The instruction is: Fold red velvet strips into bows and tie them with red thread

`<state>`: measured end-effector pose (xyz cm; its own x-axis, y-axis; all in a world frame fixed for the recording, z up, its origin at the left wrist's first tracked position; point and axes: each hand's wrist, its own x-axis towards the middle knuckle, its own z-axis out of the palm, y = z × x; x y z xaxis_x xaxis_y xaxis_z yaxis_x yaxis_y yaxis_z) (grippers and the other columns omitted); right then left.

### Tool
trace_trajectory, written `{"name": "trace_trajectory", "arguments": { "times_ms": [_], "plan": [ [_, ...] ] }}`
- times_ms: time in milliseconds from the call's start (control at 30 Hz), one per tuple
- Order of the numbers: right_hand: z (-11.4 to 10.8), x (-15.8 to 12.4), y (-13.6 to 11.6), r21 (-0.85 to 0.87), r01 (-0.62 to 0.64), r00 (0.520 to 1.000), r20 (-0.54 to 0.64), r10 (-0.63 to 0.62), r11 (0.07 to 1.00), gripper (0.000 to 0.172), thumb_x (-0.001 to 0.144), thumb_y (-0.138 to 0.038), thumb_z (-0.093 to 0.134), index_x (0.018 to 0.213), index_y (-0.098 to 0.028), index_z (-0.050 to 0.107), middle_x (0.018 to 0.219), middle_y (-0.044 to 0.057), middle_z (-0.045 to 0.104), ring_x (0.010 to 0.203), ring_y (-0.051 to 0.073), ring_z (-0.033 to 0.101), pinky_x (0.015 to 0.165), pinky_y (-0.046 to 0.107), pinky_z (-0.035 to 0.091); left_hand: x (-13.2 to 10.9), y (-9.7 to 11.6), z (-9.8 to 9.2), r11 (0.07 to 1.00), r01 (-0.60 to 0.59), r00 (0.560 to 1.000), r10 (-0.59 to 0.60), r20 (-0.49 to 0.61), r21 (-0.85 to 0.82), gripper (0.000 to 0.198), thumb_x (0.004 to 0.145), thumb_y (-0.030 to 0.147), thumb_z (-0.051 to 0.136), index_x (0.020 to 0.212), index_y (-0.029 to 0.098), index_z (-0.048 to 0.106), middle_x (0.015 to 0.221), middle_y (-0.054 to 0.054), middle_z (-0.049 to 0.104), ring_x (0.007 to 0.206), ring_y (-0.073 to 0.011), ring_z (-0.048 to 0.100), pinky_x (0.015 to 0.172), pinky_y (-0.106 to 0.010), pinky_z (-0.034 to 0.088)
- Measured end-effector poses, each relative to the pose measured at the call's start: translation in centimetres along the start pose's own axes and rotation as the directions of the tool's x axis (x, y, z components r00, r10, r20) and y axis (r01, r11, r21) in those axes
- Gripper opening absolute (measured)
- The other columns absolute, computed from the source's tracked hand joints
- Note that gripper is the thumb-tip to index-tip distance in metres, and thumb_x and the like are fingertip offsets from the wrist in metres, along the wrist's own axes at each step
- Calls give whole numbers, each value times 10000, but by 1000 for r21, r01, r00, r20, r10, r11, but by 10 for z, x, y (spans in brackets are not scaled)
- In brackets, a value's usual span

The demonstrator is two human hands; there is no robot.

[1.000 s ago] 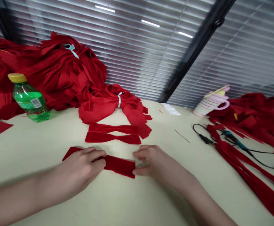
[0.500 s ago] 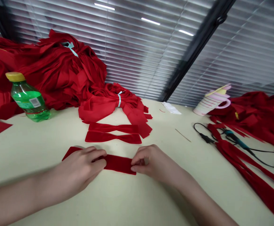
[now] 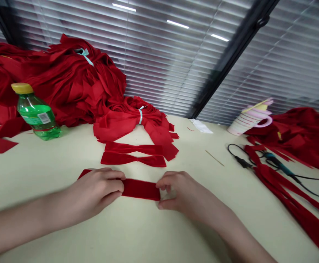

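Observation:
A red velvet strip [image 3: 140, 189] lies flat on the cream table [image 3: 137, 233] in front of me. My left hand [image 3: 97, 190] rests on its left part, fingers curled and pressed down on the cloth. My right hand [image 3: 177, 191] pinches the strip's right end between thumb and fingers. Just beyond lie two finished red bow shapes [image 3: 133, 154], side by side.
A tied bundle of red strips [image 3: 137, 122] and a big heap of red cloth [image 3: 57, 80] fill the back left. A green bottle [image 3: 35, 117] stands at left. At right are a striped cup [image 3: 248, 118], a corded tool [image 3: 274, 164], long red ribbons [image 3: 293, 199] and a thin stick [image 3: 214, 158].
The strip has been straightened and lies more level. My right hand's fingers have shifted at its right end. My left hand stays pressed on the left part.

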<state>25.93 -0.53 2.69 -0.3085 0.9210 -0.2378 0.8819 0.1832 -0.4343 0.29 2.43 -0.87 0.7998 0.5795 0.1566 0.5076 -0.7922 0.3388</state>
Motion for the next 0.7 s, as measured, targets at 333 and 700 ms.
{"name": "trace_trajectory", "arguments": {
  "times_ms": [333, 700],
  "plan": [
    [0, 10, -2, 92, 163, 946, -298, -129, 982, 205, 756, -316, 677, 926, -201, 681, 847, 47, 644, 710, 159, 589, 640, 268, 475, 4, 8, -6, 991, 38, 998, -43, -38, -125, 129, 849, 127, 509, 769, 194, 586, 903, 6, 602, 818, -138, 595, 679, -243, 434],
    [47, 48, -33, 141, 315, 913, -316, -259, 938, 95, 680, -92, 621, 657, -181, 600, 605, -40, 519, 538, 84, 471, 495, 192, 375, 2, 8, -1, 987, 48, 996, -58, -62, -155, 167, 881, 141, 493, 826, 173, 647, 949, -37, 614, 874, -164, 595, 749, -272, 471]
  ]
}}
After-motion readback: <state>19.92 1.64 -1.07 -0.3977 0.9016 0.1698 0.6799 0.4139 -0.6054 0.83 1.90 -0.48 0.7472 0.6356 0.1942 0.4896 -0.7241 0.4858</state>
